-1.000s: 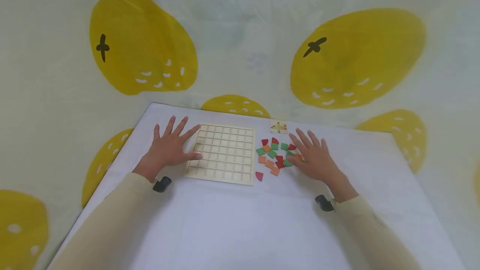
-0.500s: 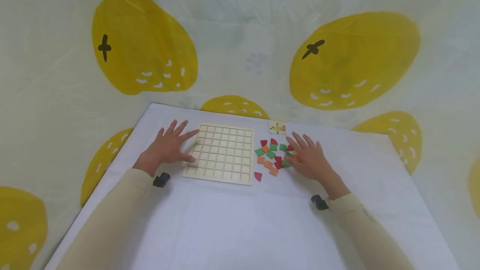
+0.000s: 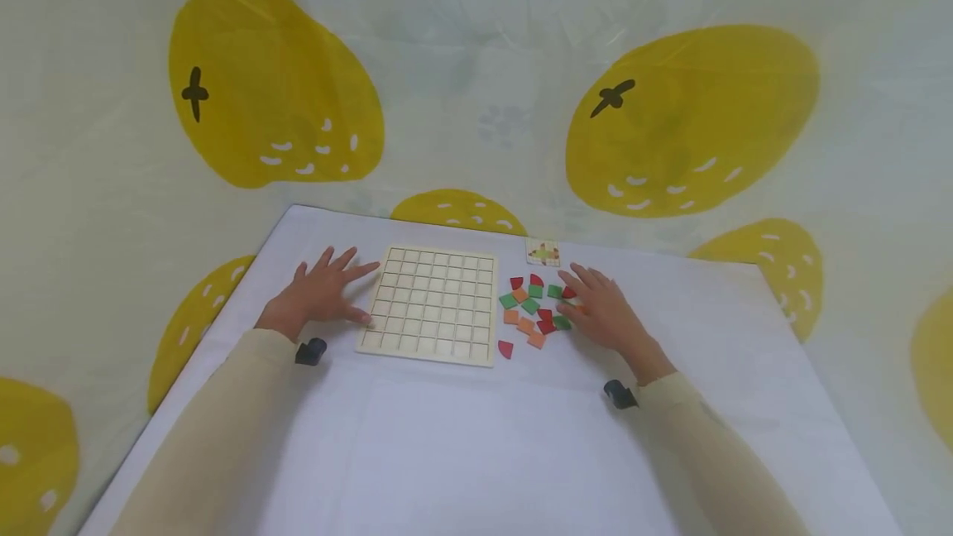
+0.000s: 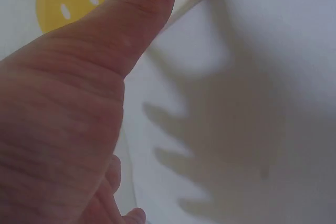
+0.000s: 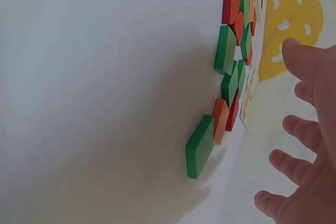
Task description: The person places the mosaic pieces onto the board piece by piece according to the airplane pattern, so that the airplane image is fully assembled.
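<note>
at the far side of a white table [image 3: 447,453], we see small colored pieces [image 3: 530,304] scattered to the left of and beneath the fingers of the right hand [image 3: 609,317], the nearer one, its fingers apart and holding nothing. beside the left edge of a grid board [image 3: 432,304], the left hand [image 3: 313,296] is spread too; we cannot tell whether its thumb touches. the pieces point every which way, sharing no long axis we can make out; the board looks roughly square.
</note>
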Tool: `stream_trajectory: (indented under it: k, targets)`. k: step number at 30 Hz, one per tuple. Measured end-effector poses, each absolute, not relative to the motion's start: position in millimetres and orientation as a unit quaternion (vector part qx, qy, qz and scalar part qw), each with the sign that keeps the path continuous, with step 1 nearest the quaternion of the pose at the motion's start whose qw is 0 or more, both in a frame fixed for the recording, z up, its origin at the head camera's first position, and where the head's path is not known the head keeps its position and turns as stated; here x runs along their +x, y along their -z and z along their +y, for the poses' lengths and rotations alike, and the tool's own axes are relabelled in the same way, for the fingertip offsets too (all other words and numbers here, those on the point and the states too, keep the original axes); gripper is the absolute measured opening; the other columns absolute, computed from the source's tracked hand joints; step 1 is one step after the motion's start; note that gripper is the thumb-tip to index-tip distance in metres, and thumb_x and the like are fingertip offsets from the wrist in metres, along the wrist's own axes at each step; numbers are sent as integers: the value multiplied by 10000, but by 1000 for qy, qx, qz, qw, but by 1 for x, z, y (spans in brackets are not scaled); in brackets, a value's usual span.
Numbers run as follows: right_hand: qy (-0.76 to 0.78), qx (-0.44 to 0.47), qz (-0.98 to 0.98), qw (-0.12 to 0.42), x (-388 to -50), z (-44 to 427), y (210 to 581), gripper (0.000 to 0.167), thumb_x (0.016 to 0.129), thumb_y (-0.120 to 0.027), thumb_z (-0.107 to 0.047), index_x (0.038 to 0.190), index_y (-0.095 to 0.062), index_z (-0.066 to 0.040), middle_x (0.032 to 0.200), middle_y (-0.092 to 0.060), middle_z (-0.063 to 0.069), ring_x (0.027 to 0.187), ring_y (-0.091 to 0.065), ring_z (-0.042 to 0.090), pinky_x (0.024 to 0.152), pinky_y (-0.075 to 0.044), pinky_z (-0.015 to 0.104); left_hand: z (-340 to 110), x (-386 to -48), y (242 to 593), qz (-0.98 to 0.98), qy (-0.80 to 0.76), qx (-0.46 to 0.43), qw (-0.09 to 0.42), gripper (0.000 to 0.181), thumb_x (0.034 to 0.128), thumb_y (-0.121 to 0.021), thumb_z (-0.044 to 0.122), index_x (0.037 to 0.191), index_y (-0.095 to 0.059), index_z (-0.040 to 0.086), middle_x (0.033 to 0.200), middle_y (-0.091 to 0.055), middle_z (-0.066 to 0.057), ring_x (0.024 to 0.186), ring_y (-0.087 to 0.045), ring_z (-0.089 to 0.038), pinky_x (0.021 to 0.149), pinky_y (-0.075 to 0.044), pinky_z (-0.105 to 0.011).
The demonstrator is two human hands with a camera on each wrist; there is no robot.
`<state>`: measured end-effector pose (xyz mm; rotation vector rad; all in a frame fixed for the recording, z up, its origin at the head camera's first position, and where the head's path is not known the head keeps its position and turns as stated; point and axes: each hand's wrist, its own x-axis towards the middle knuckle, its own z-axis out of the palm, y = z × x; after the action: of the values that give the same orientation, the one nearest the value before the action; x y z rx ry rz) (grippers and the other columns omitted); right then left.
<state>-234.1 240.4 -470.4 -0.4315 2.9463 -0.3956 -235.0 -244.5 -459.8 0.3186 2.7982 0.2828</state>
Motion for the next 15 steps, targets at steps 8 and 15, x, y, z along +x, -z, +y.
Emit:
stream_trajectory:
  k: [8,15]
  targets:
    - [178,-107,973,104,-253,233,478,654,1023,-664,-340,1614,-406,-226,1712,-303,129,1585,-253,397,1218,-360,642,-249,-235,464,970,-120,90,191,1045,800,-819,611,1653,-264,369,1768,-73,-167,1593,26,-554,1184,-37,-843]
    - [181,-87,973,117,-265,230,485,592,1039,-635,-347,1588,-453,-221,1686,-349,144,1574,-277,406,1224,-349,645,-249,-242,470,968,-114,90,205,1047,802,-802,638,1655,-252,379,1767,-76,-171,1587,-1,-569,1165,-104,-858]
